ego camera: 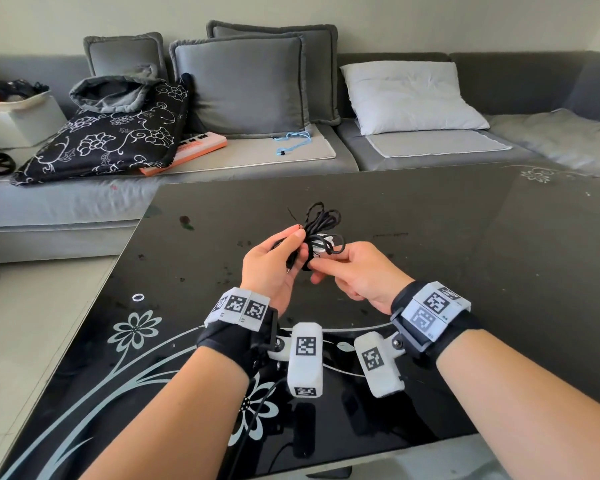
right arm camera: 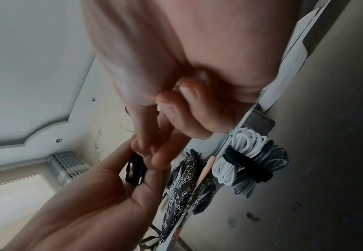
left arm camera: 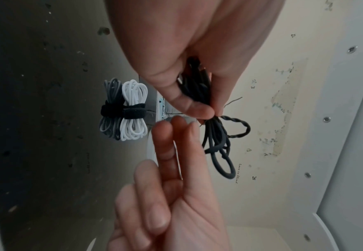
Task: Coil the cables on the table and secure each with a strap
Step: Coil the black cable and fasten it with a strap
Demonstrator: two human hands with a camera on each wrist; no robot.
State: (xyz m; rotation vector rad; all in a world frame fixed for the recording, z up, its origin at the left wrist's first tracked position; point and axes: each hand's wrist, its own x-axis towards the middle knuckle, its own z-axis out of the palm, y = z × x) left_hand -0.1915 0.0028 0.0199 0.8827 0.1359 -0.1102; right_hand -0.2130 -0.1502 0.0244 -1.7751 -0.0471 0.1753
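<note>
While the left hand (ego camera: 269,268) pinched the black cable (ego camera: 321,220) bundle above the tabletop (ego camera: 465,237), the right hand (ego camera: 359,271) pinched its middle.

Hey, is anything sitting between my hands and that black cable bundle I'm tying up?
Nothing visible does. Your left hand already pinches the black cable bundle at its middle, above the table, and your right hand is at the bundle too. The white bundle and grey bundle, already strapped, lie off to the side.

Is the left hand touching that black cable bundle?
Touching. The left wrist view shows the left hand pinching the black cable bundle between thumb and fingers.
</note>
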